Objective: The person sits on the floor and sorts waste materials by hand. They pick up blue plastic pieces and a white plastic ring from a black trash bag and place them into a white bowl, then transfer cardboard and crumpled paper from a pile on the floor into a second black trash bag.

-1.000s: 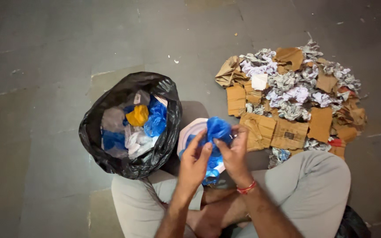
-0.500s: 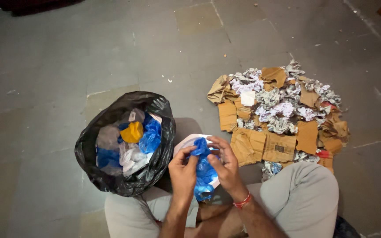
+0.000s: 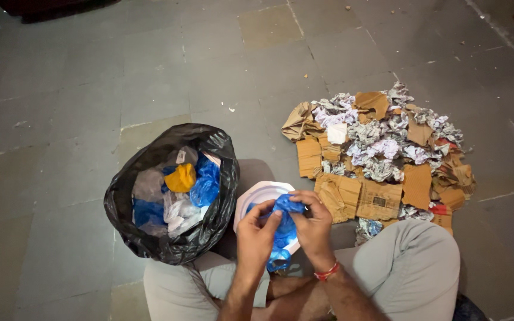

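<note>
dim light — worn grey stone-tile floor (image 3: 78,77)

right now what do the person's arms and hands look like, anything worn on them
Both forearms are bare, with no sleeves in view, and there are no gloves on either hand. The left hand shows nothing worn. The right hand has a red band, thread or bangle, around its wrist. Any rings are too small to tell.

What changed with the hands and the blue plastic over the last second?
Both hands, left hand and right hand, kept hold of the blue plastic bag, bunching it smaller between the fingers. The black garbage bag, white plate and cardboard-and-paper pile stayed put.
</note>
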